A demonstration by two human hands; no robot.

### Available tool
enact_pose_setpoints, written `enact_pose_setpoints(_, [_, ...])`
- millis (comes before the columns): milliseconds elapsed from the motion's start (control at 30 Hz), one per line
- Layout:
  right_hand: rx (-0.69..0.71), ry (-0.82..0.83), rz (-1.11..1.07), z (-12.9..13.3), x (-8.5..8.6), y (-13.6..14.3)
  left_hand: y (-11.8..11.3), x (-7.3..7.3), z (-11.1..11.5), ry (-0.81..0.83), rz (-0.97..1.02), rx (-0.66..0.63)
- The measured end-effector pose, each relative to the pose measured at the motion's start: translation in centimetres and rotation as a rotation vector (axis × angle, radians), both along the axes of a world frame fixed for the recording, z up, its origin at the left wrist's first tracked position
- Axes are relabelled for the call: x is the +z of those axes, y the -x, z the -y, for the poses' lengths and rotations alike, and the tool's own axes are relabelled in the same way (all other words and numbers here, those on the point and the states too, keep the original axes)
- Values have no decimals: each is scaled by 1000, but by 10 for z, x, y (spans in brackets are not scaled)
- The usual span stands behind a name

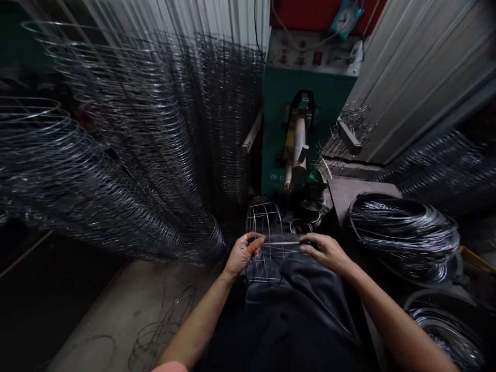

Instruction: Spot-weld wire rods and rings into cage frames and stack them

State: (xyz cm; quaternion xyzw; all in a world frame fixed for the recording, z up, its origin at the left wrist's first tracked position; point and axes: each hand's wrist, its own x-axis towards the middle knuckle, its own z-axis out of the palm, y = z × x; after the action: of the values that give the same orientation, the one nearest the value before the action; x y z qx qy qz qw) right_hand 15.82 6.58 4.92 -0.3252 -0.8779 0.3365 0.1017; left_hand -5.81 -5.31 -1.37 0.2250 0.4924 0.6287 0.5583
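Observation:
A domed wire cage rests on the dark apron over my lap. My left hand, with orange covers on thumb and finger, is closed on the cage's wires at its left side. My right hand is right of the cage, its thumb and fingers pinched on the end of thin metal wires. These wires stretch across the cage between both hands. How many there are is too fine to tell.
Tall stacks of wire rings fill the left. A green machine with metal electrodes stands ahead. At the right, a tub of wire rings sits beside a second tub. Loose wires lie on the floor at lower left.

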Motion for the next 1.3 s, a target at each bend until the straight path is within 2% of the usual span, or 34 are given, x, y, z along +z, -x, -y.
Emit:
enact_pose_setpoints(167, [-56, 125, 23, 16, -1, 7, -1, 0, -1, -21, -122, -100])
enact_pose_setpoints(400, [67, 335, -26, 36, 4, 19, 0, 5, 4, -19, -179, -143])
enact_pose_setpoints(500, [119, 330, -5, 41, 8, 16, -1, 8, 7, -1, -189, -137])
enact_pose_setpoints(600, [144, 241, 57, 36, 9, 13, -5, 6, 10, 8, -237, -100])
enact_pose_setpoints(700, [50, 140, 20, 21, 4, 10, -11, 2, 11, -2, -290, -15])
enact_pose_setpoints(833, [-139, 133, -126, -13, 4, 1, -10, 1, -1, 45, -186, 94])
enact_pose_setpoints(967, [-343, 49, -361, -55, 19, -8, 6, 14, -37, -9, -19, 171])
enact_pose_setpoints(1067, [-394, -81, -465, -79, 20, -7, 15, 23, -68, -42, -14, 170])
enact_pose_setpoints(1167, [-342, -191, -477, -94, 3, 0, 16, 23, -92, -13, -62, 151])
enact_pose_setpoints(1300, [-315, -246, -458, -110, -31, 7, 10, 12, -113, 17, -34, 140])
